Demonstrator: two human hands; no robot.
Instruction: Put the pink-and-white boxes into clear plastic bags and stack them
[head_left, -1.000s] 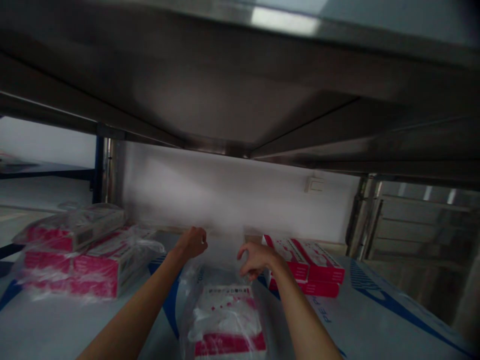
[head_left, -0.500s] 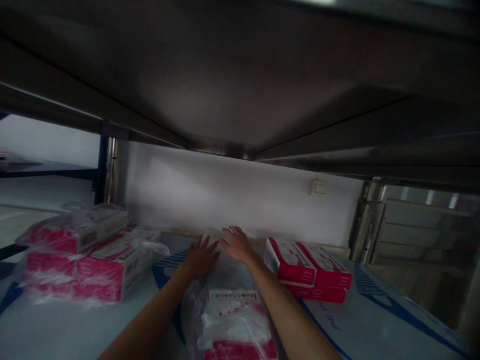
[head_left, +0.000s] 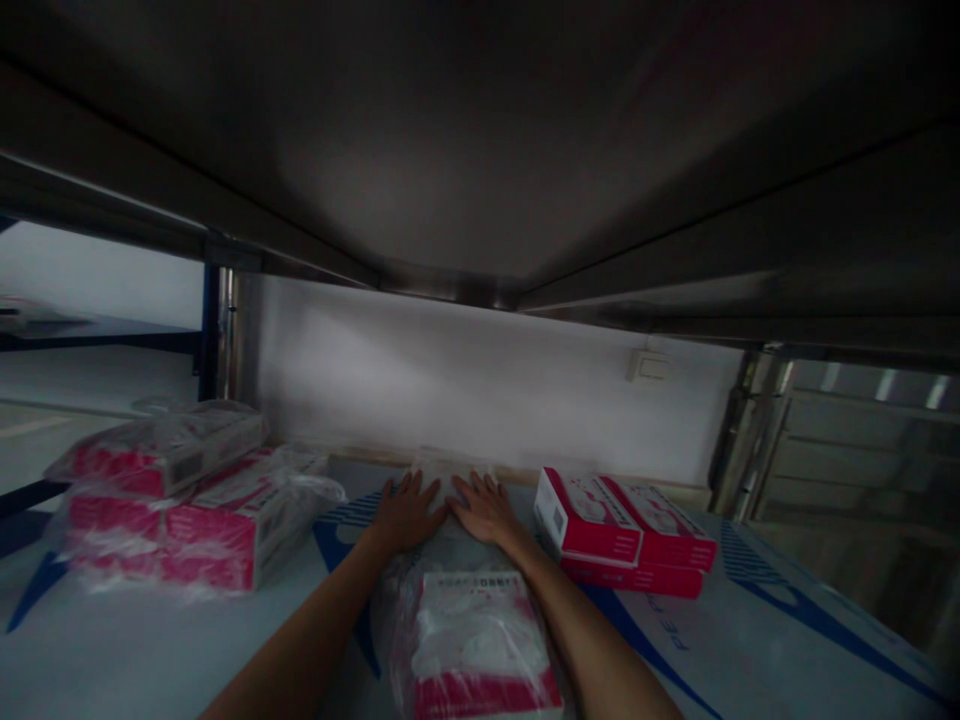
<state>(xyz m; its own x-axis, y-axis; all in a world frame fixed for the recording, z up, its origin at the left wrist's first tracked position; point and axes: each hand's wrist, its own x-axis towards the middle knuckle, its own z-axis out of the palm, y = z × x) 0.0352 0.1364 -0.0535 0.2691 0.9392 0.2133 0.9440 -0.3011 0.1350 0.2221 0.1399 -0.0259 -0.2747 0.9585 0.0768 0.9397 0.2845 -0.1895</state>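
Note:
My left hand [head_left: 409,515] lies flat with its fingers spread on a clear plastic bag [head_left: 446,550], near the back of the shelf. Beside it my right hand [head_left: 481,508] rests on the same bag, fingers also spread. The thumbs of the two hands nearly meet. Between my forearms, inside the near part of the bag, is a pink and white box [head_left: 480,640] with printing along its far edge. Neither hand grips anything.
At left, several pink and white boxes [head_left: 214,540] are stacked in clear plastic. More pink boxes [head_left: 622,525] are stacked at right. A low metal shelf [head_left: 450,220] hangs overhead, with metal posts [head_left: 742,430] at the sides and a white wall [head_left: 465,380] behind.
My right hand has come down from a raised position onto the plastic bag. My left hand has flattened beside it. The bag's far end lies lower now.

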